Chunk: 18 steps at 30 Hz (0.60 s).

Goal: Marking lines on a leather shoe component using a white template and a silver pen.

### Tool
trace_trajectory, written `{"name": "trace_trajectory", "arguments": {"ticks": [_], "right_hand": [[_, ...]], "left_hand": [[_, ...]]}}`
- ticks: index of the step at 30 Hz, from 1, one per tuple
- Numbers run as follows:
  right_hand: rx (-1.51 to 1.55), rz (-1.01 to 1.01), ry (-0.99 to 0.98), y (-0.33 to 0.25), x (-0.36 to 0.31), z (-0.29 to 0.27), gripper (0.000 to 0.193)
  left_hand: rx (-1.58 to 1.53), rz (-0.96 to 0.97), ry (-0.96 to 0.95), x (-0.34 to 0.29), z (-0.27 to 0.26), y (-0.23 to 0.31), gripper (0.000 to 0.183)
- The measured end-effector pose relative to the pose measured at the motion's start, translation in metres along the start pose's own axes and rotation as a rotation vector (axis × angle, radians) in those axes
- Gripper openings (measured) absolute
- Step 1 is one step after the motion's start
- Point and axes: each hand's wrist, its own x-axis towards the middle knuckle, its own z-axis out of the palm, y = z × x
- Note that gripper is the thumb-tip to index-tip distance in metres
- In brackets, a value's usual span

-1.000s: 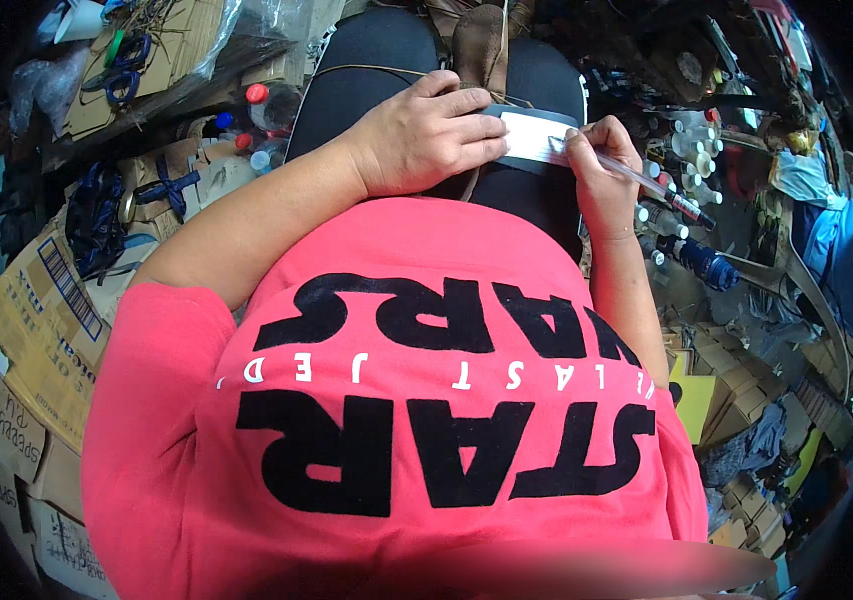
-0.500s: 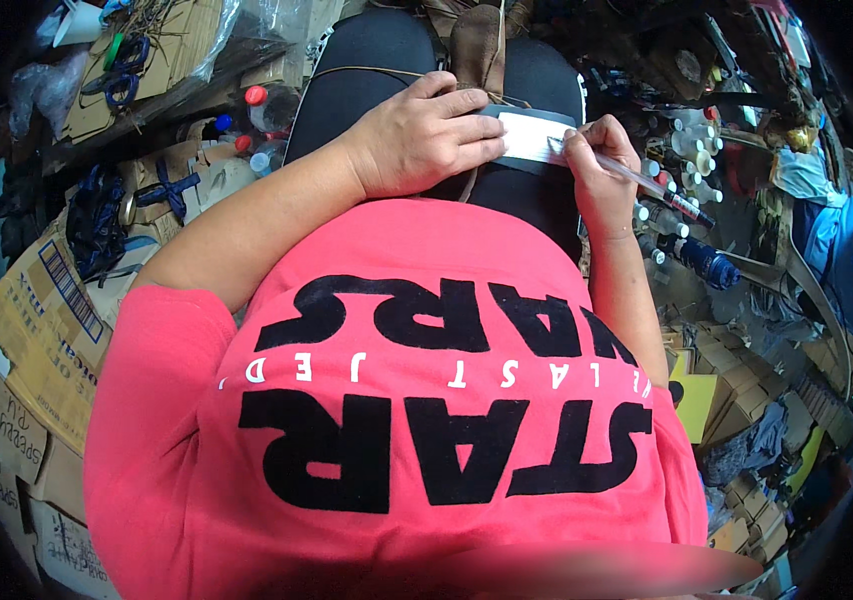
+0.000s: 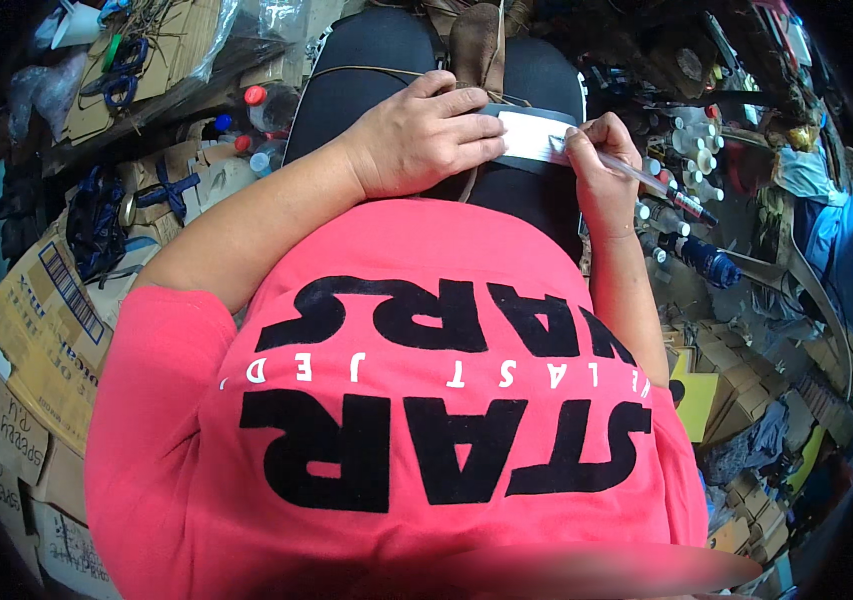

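A white card (image 3: 532,135) with a dark backing lies across my lap, over black-clad thighs. My left hand (image 3: 427,135) holds its left end, fingers side by side and pressed down over the edge; the thumb cannot be made out clearly. At the card's right end, my right hand (image 3: 602,165) pinches a clear-barrelled pen (image 3: 662,187) with a dark end. The tip meets the card near its right edge, and the barrel slants down to the right. Faint marks show near the tip. A thin brown cord (image 3: 367,70) crosses my left thigh.
Flattened cardboard boxes (image 3: 37,320) fill the left side. Bottles with red and blue caps (image 3: 272,108) stand beside my left leg; several small white-capped bottles (image 3: 692,140) lie at the right. Blue-handled scissors (image 3: 122,90) rest at the far left, blue cloth (image 3: 832,245) at the right.
The pen's rear end has shifted slightly right, with a small movement of my right hand. My left hand and the card look the same.
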Motion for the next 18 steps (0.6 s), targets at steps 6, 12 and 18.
{"name": "trace_trajectory", "arguments": {"ticks": [6,12,18], "right_hand": [[0.033,0.004,0.013,0.0027,0.0003,-0.0007,0.019],[0.037,-0.001,0.008,0.0042,0.0002,-0.0006,0.019],[0.094,0.019,0.019,0.0036,0.0008,-0.0017,0.02]], "left_hand": [[0.001,-0.001,-0.012,0.0012,-0.0024,0.0011,0.028],[0.006,0.001,-0.003,0.0008,-0.0014,0.0007,0.028],[0.013,0.003,-0.027,0.0015,-0.001,0.0017,0.026]]}}
